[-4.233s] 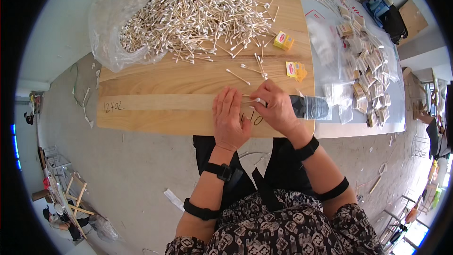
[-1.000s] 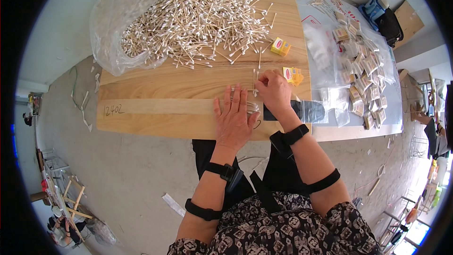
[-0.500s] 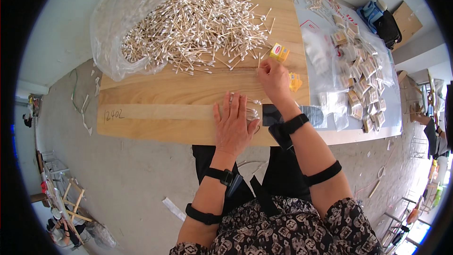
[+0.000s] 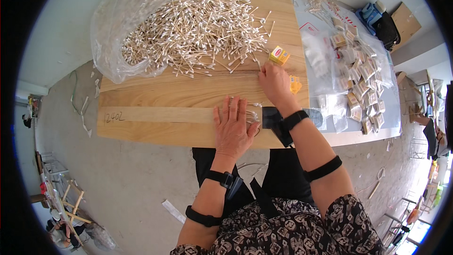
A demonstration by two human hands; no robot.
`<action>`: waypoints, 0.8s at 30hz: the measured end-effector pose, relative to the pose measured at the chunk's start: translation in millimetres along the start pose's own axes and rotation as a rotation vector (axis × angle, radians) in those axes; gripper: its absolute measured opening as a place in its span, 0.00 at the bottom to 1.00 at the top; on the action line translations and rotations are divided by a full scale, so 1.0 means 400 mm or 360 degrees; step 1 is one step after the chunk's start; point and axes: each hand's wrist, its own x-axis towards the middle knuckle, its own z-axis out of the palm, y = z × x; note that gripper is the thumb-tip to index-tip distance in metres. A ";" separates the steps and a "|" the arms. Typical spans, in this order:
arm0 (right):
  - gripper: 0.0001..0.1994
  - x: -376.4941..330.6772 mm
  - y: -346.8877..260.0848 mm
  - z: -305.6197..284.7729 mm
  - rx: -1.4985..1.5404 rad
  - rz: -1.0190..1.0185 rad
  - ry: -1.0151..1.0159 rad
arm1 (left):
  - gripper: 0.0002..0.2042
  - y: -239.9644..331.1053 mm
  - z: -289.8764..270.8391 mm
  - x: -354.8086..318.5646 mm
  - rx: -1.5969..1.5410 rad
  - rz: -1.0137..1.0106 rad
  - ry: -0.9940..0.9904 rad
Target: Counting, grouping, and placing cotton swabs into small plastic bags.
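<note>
Cotton swabs (image 4: pixel 198 28) (heaped) touch the right hand (image 4: pixel 275 82) fingers, seemingly pinched together; left hand (image 4: pixel 232 127) lies flat.

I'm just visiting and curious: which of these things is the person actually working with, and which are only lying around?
In use:
left hand flat on a few cotton swabs
right hand at the edge of the swab heap
wooden board

Lying about:
yellow box
filled small packets
dark bag
</note>
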 end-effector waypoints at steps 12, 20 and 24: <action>0.07 -0.013 -0.020 -0.017 0.0112 0.0018 -0.0077 | 0.33 0.000 0.000 -0.003 -0.0010 0.0030 0.0063; 0.04 -0.102 -0.021 -0.047 0.0369 -0.0437 -0.0591 | 0.36 -0.006 0.004 -0.016 0.0118 0.0223 -0.0012; 0.04 -0.148 0.005 -0.060 0.0698 -0.0236 -0.0238 | 0.37 0.007 0.000 -0.019 0.0074 0.0261 -0.0134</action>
